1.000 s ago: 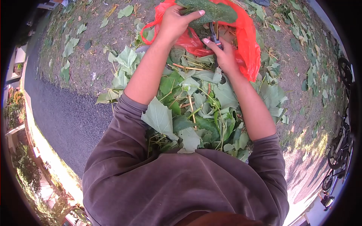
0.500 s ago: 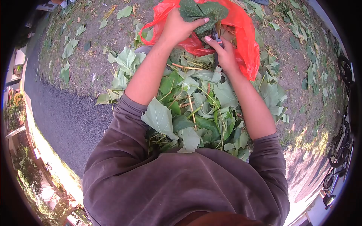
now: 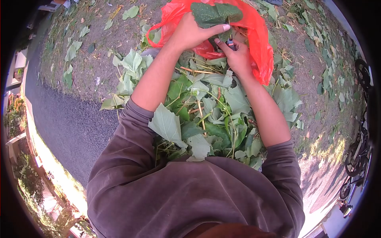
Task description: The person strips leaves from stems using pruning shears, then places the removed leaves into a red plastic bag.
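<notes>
My left hand (image 3: 193, 32) is closed on a dark green leaf (image 3: 218, 14), its thumb pressed across the lower part. In my right hand (image 3: 238, 56) is a scissors-like cutting tool (image 3: 230, 43) with a dark and bluish handle; most of it is hidden by the fingers. Both hands are over the mouth of a red plastic bag (image 3: 258, 35), which spreads open around them. Close below the hands lies a heap of cut leaves and stems (image 3: 206, 107), reaching back to my shirt.
Bare soil (image 3: 107, 51) with scattered leaves surrounds the heap. Dark asphalt (image 3: 79, 131) runs along the left. Wheels of parked bikes (image 3: 355, 158) stand at the right edge, and plants (image 3: 29, 178) grow at the far left.
The leaf in my left hand has tilted and shifted slightly right and down. My right hand has turned, and its tool now shows less. The bag and heap look unchanged.
</notes>
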Available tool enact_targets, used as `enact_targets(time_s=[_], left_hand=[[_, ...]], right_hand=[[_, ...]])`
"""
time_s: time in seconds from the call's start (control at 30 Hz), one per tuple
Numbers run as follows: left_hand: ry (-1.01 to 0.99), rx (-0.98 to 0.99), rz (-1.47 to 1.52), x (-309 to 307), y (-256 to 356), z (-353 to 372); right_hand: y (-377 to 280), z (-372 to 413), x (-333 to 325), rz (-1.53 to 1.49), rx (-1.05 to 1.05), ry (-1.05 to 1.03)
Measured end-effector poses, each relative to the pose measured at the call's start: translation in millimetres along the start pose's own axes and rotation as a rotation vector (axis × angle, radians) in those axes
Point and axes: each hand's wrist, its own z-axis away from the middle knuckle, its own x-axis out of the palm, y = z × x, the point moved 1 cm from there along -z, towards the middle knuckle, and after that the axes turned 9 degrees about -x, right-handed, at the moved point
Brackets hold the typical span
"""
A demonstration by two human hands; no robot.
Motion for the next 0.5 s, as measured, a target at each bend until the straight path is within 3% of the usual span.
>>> enact_targets(time_s=[0.13,0.27,0.37,0.5], left_hand=[[-0.026,0.134,0.026,2.9,0.1,2.3],[0.033,0.148,-0.093,4.6,-17.6,-2.1],[0.102,-0.015,-0.053,2.7,-18.6,-4.4],[0.075,-0.200,0.304,1.7,-20.5,-7.4]], right_hand=[[2.9,0.8,1.0,0.057,-0.028,0.057],[10.4,-2.1,2.3,-0.028,-0.090,0.058],[-4.8,0.2,-2.2,0.045,0.008,-0.018],[4.2,0.3,5.8,-0.155,-0.043,-0.079]])
